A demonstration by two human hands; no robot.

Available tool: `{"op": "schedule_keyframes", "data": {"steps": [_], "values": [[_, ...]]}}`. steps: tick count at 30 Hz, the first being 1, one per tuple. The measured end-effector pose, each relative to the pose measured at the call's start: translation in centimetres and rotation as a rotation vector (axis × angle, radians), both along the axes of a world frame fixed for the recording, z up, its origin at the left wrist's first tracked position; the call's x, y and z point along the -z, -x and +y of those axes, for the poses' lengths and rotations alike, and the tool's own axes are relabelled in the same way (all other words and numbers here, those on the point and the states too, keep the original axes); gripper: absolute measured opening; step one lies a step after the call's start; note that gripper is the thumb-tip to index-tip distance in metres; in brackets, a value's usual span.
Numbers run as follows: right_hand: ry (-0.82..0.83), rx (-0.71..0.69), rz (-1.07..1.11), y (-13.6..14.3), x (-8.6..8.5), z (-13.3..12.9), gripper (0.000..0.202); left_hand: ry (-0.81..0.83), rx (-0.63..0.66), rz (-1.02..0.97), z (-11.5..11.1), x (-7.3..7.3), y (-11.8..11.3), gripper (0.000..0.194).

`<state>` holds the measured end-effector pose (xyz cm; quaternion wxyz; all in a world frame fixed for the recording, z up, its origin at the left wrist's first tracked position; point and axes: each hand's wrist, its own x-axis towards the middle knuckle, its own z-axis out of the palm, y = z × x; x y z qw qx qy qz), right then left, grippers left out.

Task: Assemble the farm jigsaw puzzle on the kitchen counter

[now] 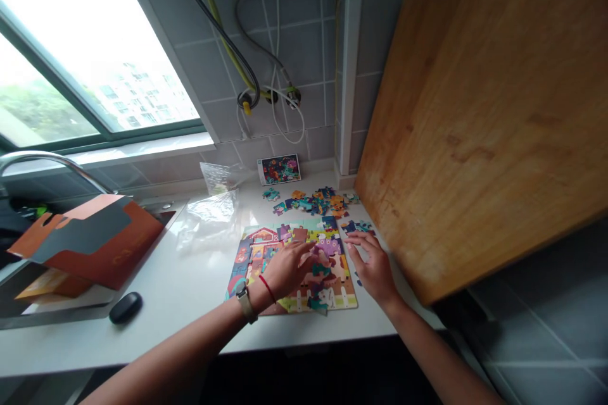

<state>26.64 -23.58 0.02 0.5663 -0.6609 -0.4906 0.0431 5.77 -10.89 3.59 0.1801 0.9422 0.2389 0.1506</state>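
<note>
A colourful jigsaw puzzle (350,291) with a red-roofed barn and a white fence lies on the white counter, with loose pieces on its right part. My left hand (287,269), with a watch and a red band at the wrist, is over the middle of the puzzle; whatever its fingertips may hold is hidden. My right hand (373,264) is beside the puzzle's right edge, fingers apart, with nothing visible in it. Close above its fingers lie dark blue pieces (358,226). A pile of loose pieces (316,204) spreads behind the puzzle.
A small picture card (279,169) leans at the wall. Clear plastic bags (209,215) lie left of the puzzle. Farther left are a black mouse-shaped object (126,308), an orange box (104,240) over the sink and a faucet (57,161). A large wooden board (489,114) stands at the right.
</note>
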Motion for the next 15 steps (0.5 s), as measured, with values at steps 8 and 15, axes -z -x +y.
{"op": "schedule_keyframes", "data": {"steps": [8,15], "values": [[-0.007,-0.010,0.038,-0.2,0.2,0.0,0.029,-0.034,-0.215,0.208,9.6,-1.6,-3.5,0.049],[-0.004,-0.013,0.024,-0.5,0.3,-0.2,0.031,0.030,-0.221,0.286,18.0,-2.1,-6.7,0.043]]}}
